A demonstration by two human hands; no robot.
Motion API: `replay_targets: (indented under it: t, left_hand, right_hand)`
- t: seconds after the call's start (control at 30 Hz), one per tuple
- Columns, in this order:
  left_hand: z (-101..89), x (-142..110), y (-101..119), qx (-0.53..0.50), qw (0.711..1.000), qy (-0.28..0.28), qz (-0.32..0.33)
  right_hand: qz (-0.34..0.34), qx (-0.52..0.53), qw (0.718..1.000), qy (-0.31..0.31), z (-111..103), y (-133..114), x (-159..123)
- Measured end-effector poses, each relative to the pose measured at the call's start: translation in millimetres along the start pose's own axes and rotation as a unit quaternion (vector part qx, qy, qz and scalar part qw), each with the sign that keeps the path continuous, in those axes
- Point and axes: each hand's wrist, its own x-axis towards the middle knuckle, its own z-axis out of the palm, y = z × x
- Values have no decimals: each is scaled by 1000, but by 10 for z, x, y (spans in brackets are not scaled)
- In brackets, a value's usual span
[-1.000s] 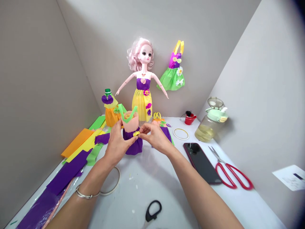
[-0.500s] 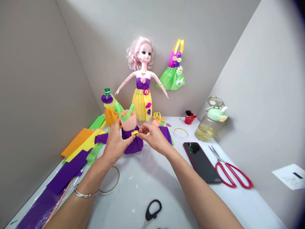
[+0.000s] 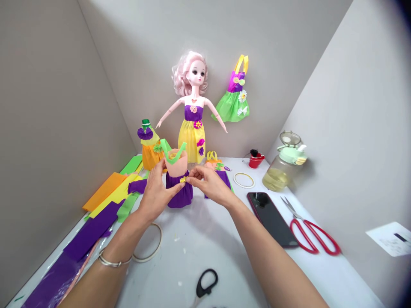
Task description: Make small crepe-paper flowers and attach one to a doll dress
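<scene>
A small paper doll dress (image 3: 180,199) stands upright, with a purple skirt, peach bodice and green straps. My left hand (image 3: 157,190) grips its left side, fingers behind it and thumb across the skirt's front. At the waist is a little yellow bow (image 3: 183,180), touched by my left thumb. My right hand (image 3: 210,184) has thumb and fingertips pinched together at the bow's right end. Behind stands a pink-haired doll (image 3: 192,132) in a purple and yellow dress. An orange and yellow dress on a bottle (image 3: 150,155) is just left of the held dress.
Paper strips (image 3: 91,229) line the left side. Tape rings (image 3: 243,180), a phone (image 3: 271,220), red-handled scissors (image 3: 310,231) and an open water bottle (image 3: 282,169) are on the right. Black-handled scissors (image 3: 205,284) lie in front. A green dress (image 3: 231,106) hangs on the wall.
The dress in my left hand has shifted and tilted very slightly to the right. Both hands keep their hold, and the bow stays at the skirt's waist.
</scene>
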Motion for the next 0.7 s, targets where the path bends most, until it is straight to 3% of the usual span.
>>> replay_targets:
  t: [0.23, 0.43, 0.5, 0.53, 0.57, 0.6, 0.63, 0.7]
  left_hand:
    - [-133, 23, -33, 4, 1000, -23, 21]
    - [-430, -69, 108, -126, 988, 83, -28]
    - [-481, -229, 188, -159, 985, 42, -54]
    - [-481, -331, 223, -159, 985, -13, -61]
    - [-462, -438, 248, -153, 978, -127, -61]
    - [-422, -544, 261, -135, 969, -195, -66]
    - [-363, -642, 260, -109, 965, -225, -76]
    - [-205, -793, 226, -50, 981, -151, -113]
  right_hand:
    - [-3, 14, 1000, 12, -205, -50, -22]
    - [6, -35, 999, 34, -331, -165, -87]
    - [2, -58, 997, 50, -335, -317, -166]
    - [-5, -71, 996, 60, -304, -417, -229]
    - [-18, -84, 994, 72, -243, -524, -310]
    - [-41, -108, 990, 82, -149, -629, -410]
    - [-77, -141, 984, 82, -23, -722, -523]
    - [-164, -246, 955, 37, 286, -832, -762]
